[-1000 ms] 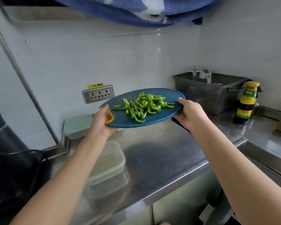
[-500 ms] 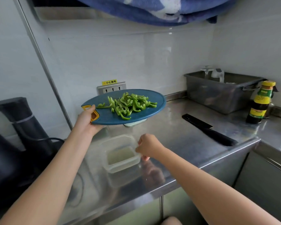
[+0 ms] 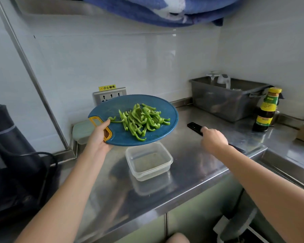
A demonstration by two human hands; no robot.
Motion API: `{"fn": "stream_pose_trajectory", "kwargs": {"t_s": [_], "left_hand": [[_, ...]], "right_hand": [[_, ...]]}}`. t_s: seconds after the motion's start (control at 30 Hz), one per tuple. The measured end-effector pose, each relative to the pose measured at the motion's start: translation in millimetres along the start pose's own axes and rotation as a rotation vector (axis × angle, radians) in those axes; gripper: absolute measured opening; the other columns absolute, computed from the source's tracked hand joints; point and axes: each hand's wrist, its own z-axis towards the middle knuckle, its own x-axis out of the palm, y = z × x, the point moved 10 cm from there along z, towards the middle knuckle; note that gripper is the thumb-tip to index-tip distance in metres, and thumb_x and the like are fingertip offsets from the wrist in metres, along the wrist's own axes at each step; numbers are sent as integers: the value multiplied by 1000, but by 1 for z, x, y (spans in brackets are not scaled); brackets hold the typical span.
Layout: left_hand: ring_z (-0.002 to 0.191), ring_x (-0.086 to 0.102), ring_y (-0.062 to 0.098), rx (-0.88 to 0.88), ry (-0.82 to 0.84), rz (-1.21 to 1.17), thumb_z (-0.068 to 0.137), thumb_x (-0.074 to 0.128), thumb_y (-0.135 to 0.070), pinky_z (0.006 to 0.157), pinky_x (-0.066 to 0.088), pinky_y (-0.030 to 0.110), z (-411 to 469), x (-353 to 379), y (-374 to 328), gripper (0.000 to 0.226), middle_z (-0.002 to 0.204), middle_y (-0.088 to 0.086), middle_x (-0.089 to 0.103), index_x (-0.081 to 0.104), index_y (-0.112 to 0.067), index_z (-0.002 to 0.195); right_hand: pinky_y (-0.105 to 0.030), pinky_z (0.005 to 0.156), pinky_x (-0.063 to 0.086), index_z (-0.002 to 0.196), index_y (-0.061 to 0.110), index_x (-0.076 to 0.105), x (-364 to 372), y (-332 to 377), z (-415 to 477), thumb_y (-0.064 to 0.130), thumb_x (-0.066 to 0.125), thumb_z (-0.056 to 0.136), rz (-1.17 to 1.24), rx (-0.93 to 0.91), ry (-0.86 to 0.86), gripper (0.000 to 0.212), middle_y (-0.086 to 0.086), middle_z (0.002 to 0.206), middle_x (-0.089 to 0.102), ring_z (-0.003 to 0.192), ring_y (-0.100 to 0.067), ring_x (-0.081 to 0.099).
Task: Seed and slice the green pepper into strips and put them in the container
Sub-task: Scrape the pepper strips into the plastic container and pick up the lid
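My left hand [image 3: 99,137] grips the yellow handle of a round blue cutting board [image 3: 158,135] and holds it in the air, tilted slightly. A pile of green pepper strips [image 3: 140,120] lies on the board. Directly below the board's near edge stands a clear plastic container [image 3: 148,161] on the steel counter [image 3: 191,169], with no strips in it. To the right, my right hand [image 3: 212,140] is down on a black knife [image 3: 194,127] that lies flat on the counter, fingers curled over where blade and handle meet.
A pale green lid [image 3: 81,130] sits by the wall behind my left hand. A grey tub [image 3: 225,100] and a sauce bottle [image 3: 267,111] stand at the back right. A wall socket [image 3: 109,95] is behind the board. Dark gear with a cable [image 3: 16,155] fills the left.
My right hand left the container's side and moved right onto the knife. The board stays in my left hand, now tilted more toward me above the container.
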Motion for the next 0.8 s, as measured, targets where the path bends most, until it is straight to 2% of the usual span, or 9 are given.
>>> {"fn": "stream_pose_trajectory", "kwargs": {"t_s": [0.1, 0.17, 0.23, 0.3, 0.37, 0.43, 0.5, 0.63, 0.8], "left_hand": [[76, 68, 25, -13, 6, 20, 95, 49, -20, 63, 50, 44, 2, 1, 4, 12, 71, 6, 73, 60, -15, 96], [78, 68, 26, -14, 17, 30, 95, 49, -20, 66, 50, 46, 4, 1, 5, 13, 73, 7, 74, 60, -15, 98], [68, 71, 24, -11, 11, 37, 94, 50, -18, 69, 51, 47, 3, -2, 6, 11, 71, 7, 73, 60, -15, 96], [57, 70, 21, 3, -6, 35, 94, 50, -17, 64, 49, 44, 3, -5, 5, 10, 65, 6, 72, 59, -15, 91], [57, 70, 21, 9, -4, 27, 95, 48, -16, 63, 48, 43, 3, -7, 6, 11, 65, 5, 72, 59, -15, 91], [60, 71, 21, 19, 11, 19, 96, 47, -16, 63, 48, 44, 6, -9, 6, 13, 69, 5, 73, 59, -15, 94], [64, 71, 22, 29, 24, 23, 96, 46, -17, 66, 49, 45, 10, -13, 6, 14, 73, 5, 74, 60, -15, 96], [79, 69, 25, 30, 4, 72, 95, 49, -19, 70, 51, 46, 17, -26, 4, 13, 78, 5, 74, 61, -17, 100], [88, 65, 28, -6, -20, 109, 92, 53, -21, 65, 50, 42, 20, -37, 5, 22, 99, 10, 68, 60, -14, 112]], "right_hand": [[-35, 75, 47, 115, 5, 49, 10, -53, 8, 9, 49, 86, -134, 108, 57, 30, -17, 109, 63, 103, -36, 59], [-34, 73, 48, 116, 4, 49, 18, -67, 11, 8, 51, 86, -165, 107, 78, 30, -17, 107, 63, 99, -36, 61], [-35, 71, 48, 114, 4, 47, 19, -69, 14, 8, 56, 84, -174, 85, 68, 32, -17, 107, 62, 98, -36, 61], [-37, 76, 48, 113, 4, 43, 17, -67, 16, 13, 57, 85, -158, 87, 50, 33, -19, 111, 58, 102, -39, 58], [-37, 73, 42, 117, 3, 38, 11, -64, 16, 17, 49, 91, -103, 119, 20, 32, -20, 113, 57, 103, -39, 57], [-35, 67, 39, 115, 5, 36, -2, -57, 15, 20, 43, 95, -39, 130, -40, 27, -19, 105, 61, 88, -36, 57], [-36, 64, 39, 105, 9, 35, -20, -40, 11, 28, 38, 98, 43, 75, -106, 21, -19, 95, 62, 76, -34, 51], [-39, 65, 46, 109, 14, 40, -49, 17, -12, 31, 39, 98, 254, -139, -164, 20, -16, 81, 57, 77, -39, 56], [-40, 63, 49, 111, 18, 42, -50, 75, -30, 36, 38, 98, 209, -304, -127, 23, -13, 83, 60, 75, -37, 58]]}}
